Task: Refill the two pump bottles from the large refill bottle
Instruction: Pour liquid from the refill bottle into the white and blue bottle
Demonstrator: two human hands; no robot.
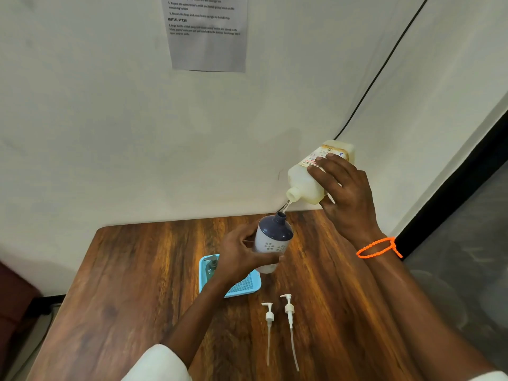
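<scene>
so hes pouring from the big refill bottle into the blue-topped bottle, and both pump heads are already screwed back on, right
Not quite. The head view shows both pump heads lying loose on the table, near the blue tray. The rest holds: the right hand tips the refill bottle over the blue-topped bottle, which the left hand holds.

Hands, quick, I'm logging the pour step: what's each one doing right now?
Left hand: grips the blue-topped pump bottle, tilted.
Right hand: grips the large refill bottle, tipped and pouring.

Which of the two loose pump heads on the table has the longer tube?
The right pump head, nearer the right forearm; its tube reaches farther toward the table's near edge than the left pump head.
</scene>
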